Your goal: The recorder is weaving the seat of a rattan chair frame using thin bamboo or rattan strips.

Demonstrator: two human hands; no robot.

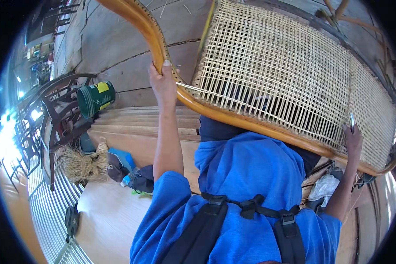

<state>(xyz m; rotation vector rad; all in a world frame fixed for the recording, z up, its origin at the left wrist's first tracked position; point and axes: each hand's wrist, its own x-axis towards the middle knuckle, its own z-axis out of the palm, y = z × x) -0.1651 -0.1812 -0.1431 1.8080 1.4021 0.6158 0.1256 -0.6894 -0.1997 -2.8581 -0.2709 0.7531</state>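
While gripping curved wooden frame [251, 123] with left hand [164, 83], holds slim shiny tool [352, 119] in right hand [353, 137], over woven cane panel [277, 61].

Dark wooden chair frames [53, 115] standing at far left, white light [6, 141] glaring behind them, broad grey floorboards [127, 66] stretching ahead, stacked planks [141, 116] lying alongside, a pale smooth surface [110, 215] gleaming below

Smooth, glossy wood gleams on the curved frame [247, 122] at centre; the cane mesh [277, 57], upper right, looks matt, rough.
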